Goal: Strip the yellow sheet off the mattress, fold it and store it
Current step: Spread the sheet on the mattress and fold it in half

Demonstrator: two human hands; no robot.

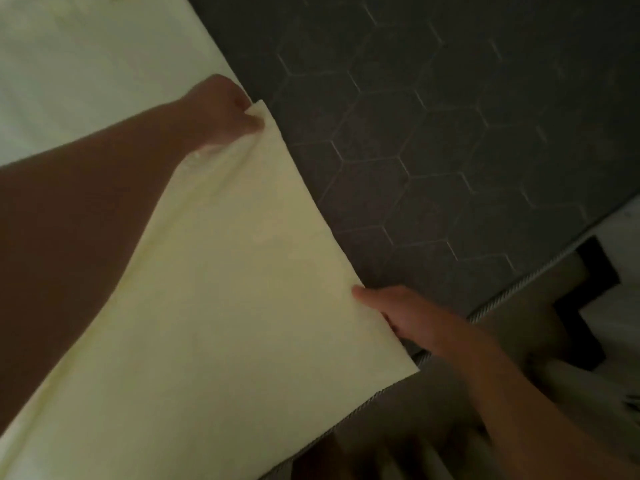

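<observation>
Closest to the lens, a bare left forearm (86, 202) is taking up the whole lower left side and reaching away toward the middle. At the end of it the left hand (225, 110) is balled up tight, fingers curled in and pinching one corner of the pale yellow fabric bed sheet (225, 289). That sheet is lying across the left half of the view, with more of it showing brighter up in the top left corner. One long edge of it is running diagonally down from the pinched corner to the other hand, pulled fairly taut between the two. Right of that edge, the dark grey mattress with hexagon quilting (450, 133) is sitting bare, so the sheet is covering only its left part here. Down at the lower middle, the right hand (408, 315) is gripping the same edge, with its thumb (363, 293) lying flat on top of the fabric and the fingers tucking underneath. Just below that hand the sheet's loose corner is hanging a bit over the mattress's twisted grey cord piping (519, 285). Past the piping on the far right something black and angular (595, 271) is showing against a pale surface, too dim and blurry to make out.
</observation>
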